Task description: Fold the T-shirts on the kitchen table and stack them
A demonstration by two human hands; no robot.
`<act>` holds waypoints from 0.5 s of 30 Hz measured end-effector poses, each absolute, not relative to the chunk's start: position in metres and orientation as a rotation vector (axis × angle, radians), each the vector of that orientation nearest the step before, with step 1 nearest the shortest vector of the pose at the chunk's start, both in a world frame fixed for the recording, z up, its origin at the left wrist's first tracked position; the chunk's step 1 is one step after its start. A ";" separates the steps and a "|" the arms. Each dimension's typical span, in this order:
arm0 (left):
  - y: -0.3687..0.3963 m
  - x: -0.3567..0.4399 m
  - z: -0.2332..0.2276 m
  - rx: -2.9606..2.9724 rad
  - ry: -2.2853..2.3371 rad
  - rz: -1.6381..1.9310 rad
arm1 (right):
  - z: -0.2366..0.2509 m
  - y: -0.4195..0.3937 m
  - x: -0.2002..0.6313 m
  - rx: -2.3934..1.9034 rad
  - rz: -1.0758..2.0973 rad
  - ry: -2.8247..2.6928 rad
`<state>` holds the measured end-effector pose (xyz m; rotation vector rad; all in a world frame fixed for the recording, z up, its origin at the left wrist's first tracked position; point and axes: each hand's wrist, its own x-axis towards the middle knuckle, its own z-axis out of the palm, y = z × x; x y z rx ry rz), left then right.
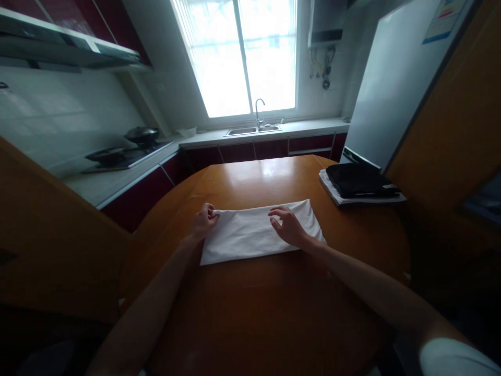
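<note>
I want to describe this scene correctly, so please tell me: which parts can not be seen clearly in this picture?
- Head view: the left hand grips the far-left corner of the folded white cloth; its fingertips curl out of sight.
- The palm of the right hand hides the cloth beneath; contact is unclear.
- The stack of folded dark clothes is too dim to identify.
- The round wooden table has its near edge cut off.

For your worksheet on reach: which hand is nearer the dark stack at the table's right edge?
Right. The right hand rests on the white cloth, closer to the stack; the left hand pinches the cloth's far-left corner.
</note>
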<state>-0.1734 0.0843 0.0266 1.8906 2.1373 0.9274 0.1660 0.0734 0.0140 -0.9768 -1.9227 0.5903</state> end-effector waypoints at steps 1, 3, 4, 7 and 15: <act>0.079 -0.166 0.033 1.930 2.083 0.981 | 0.014 0.069 0.160 -0.922 0.745 -1.890; 0.067 -0.148 0.044 1.998 1.953 1.064 | 0.011 0.058 0.147 -0.809 1.084 -1.835; 0.061 -0.136 0.048 2.015 1.881 1.094 | 0.009 0.052 0.140 -0.752 1.244 -1.805; 0.042 -0.097 0.051 1.996 1.642 1.155 | 0.005 0.038 0.126 -0.605 1.581 -1.704; 0.020 -0.055 0.038 1.556 0.908 1.110 | 0.013 0.033 0.129 -0.604 1.613 -1.507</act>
